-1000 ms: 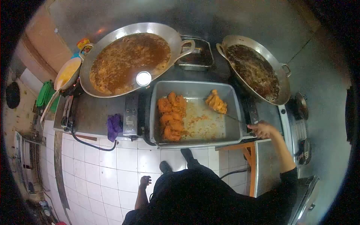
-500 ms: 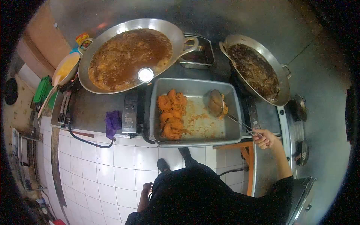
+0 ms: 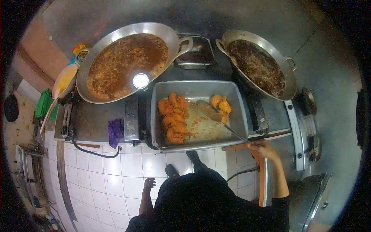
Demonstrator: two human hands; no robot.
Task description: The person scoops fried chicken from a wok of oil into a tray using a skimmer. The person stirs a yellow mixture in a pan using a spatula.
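My right hand [image 3: 263, 149] is closed around the long handle of a skimmer [image 3: 233, 132] at the tray's lower right side. The skimmer's round mesh head is motion-blurred and lies low in a grey metal tray [image 3: 240, 112]. Beside it, on the right of the tray, are yellowish fried pieces [image 3: 222, 104] that look like chicken. Darker orange fried chicken pieces [image 3: 174, 121] are heaped along the tray's left side, with loose crumbs between the two groups. My left hand [image 3: 149, 183] hangs low over the floor, holding nothing, its fingers loosely apart.
Two wide pans of bubbling oil stand behind the tray, a left pan [image 3: 127, 67] and a right pan [image 3: 256, 67]. Between them sits a small metal container [image 3: 194, 54]. A ladle [image 3: 63, 83] with yellow contents and a purple cloth [image 3: 114, 132] are to the left.
The skimmer has tipped over and now shows edge-on, with yellowish pieces out beside it. My right hand has moved slightly down and left. My left hand's fingers have spread.
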